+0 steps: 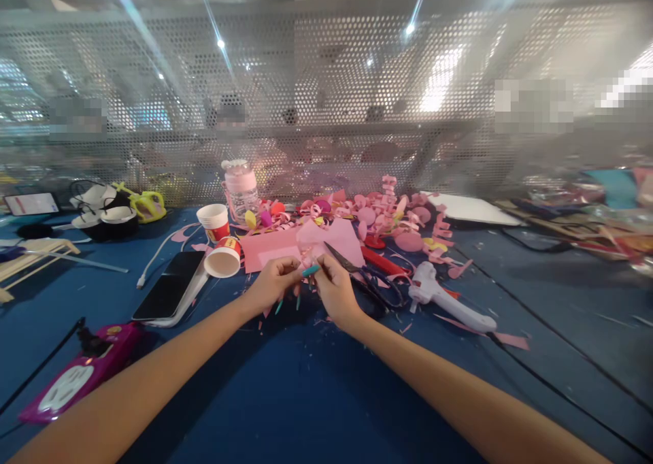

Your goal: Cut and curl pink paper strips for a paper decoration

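Observation:
My left hand [275, 282] and my right hand [334, 290] meet at the middle of the table, thumbs and fingers pinched together. Between their fingertips is a small curled pink paper strip [307, 254], partly hidden by the fingers. Long teal nails show on my fingers. Just behind my hands lie pink paper sheets [268, 241]. Dark-bladed scissors [380, 286] rest beside my right hand, their tips on the paper. A heap of pink paper curls and discs [364, 216], with some red, yellow and purple pieces, spreads behind the sheets.
A white glue gun [451, 304] lies right, its cord trailing forward. Left are two paper cups [213, 216], one tipped over, a black phone [171, 287] and a purple power strip [84, 375]. A pink-topped bottle [241, 186] stands before a perforated metal screen [326, 96].

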Demonstrator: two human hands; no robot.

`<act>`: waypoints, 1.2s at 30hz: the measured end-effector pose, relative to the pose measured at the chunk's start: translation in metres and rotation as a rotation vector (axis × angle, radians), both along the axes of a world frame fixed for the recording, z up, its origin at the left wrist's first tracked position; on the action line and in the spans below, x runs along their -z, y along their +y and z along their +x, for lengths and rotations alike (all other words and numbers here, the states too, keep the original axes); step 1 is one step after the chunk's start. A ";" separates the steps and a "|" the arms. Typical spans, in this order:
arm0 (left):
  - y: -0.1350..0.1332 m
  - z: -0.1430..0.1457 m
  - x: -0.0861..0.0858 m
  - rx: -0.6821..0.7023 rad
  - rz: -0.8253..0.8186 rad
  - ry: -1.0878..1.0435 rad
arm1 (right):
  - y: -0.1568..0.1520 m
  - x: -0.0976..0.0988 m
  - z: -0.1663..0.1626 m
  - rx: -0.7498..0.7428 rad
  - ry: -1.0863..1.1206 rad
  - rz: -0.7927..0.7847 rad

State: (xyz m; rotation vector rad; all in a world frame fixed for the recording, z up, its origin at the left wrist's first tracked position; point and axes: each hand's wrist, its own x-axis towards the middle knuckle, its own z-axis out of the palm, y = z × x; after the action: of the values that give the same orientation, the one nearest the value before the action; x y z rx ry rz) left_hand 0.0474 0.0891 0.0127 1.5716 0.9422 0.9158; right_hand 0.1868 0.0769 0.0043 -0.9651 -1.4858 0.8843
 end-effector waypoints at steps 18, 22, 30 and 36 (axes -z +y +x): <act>-0.008 0.010 -0.005 0.000 0.142 0.002 | -0.006 -0.005 -0.004 0.016 -0.033 0.009; -0.012 0.011 -0.004 -0.058 0.189 0.038 | -0.010 -0.007 -0.006 0.052 -0.048 0.029; -0.013 0.009 -0.004 -0.145 0.212 0.106 | -0.016 -0.013 -0.008 0.049 -0.030 0.028; -0.010 0.009 0.002 -0.121 0.137 0.038 | -0.015 -0.012 -0.008 0.065 -0.032 0.049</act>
State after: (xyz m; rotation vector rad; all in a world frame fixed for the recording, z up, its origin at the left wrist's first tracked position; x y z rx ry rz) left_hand 0.0566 0.0794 0.0109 1.6669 1.0283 1.0573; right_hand 0.1784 0.0616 0.0162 -0.9900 -1.4883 0.7854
